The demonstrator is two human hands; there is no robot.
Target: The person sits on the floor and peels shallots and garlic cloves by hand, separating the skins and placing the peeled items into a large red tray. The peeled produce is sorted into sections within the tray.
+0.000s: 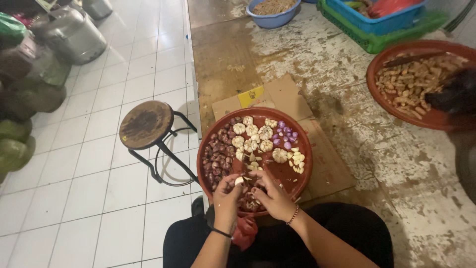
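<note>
Here, from the largest thing down to the smallest:

Floor: white tiles (pixel 99 164) fill the left half; a worn concrete ledge (pixel 396 164) fills the right half, its paint flaking.
Far edge: a green crate (pixel 382 39) holds a blue basket (pixel 391 22); a blue bowl (pixel 270 14) of brownish stuff stands just beside it; metal pots (pixel 72 32) and dark green sacks (pixel 20 134) line the left wall.
Second tray: a red round tray (pixel 404 106) of tan peanuts (pixel 406 82) sits at the right edge; a dark shape covers its right side, too blurred to tell.
Cardboard: a flattened sheet (pixel 292 101) lies on the ledge under the near tray.
Stool: a round wooden stool (pixel 146 124) on black metal legs stands on the tiles, near the tray's left.
Near tray: a red round tray (pixel 297 181) rests in front of the person's lap; shallots (pixel 220 151) are heaped at its left, garlic bulbs (pixel 253 136) in the middle, peeled garlic cloves (pixel 296 159) and a few purple pieces (pixel 285 134) at the right.
Left hand: the left hand (pixel 227 196) is over the tray's near rim, fingers pinched narrowly on a pale garlic clove (pixel 239 181); a black band circles the wrist.
Right hand: the right hand (pixel 272 196) is just beside the left, fingers curled in toward the same clove; whether they grip it I cannot tell; a beaded bracelet sits on the wrist.
</note>
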